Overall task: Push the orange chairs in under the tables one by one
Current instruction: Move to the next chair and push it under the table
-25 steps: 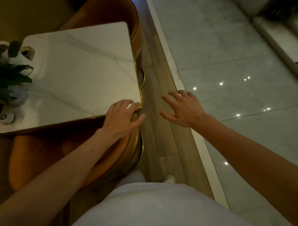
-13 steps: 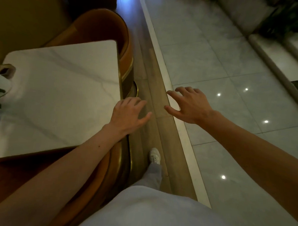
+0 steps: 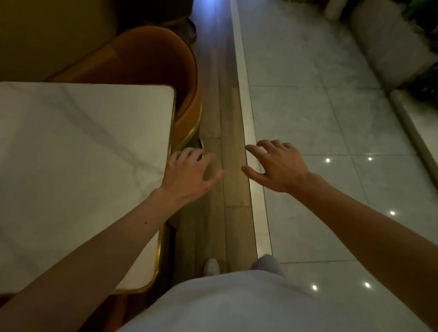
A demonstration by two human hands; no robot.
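Hands [image 3: 190, 173] now prob. past table [image 3: 76, 161] edge

table [image 3: 77, 148]: white marble top, gold rim
floor [image 3: 301, 119]: wood strip beside grey tile; chair [image 3: 152, 64] stands on it

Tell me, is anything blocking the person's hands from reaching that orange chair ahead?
Nothing visible does. The left hand is open right by the orange chair's gold-trimmed back, beside the marble table; the right hand hangs over bare floor.

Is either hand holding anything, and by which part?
Nothing is held. The left hand hangs open beside the table near the orange chair; the right hand is open above the floor.
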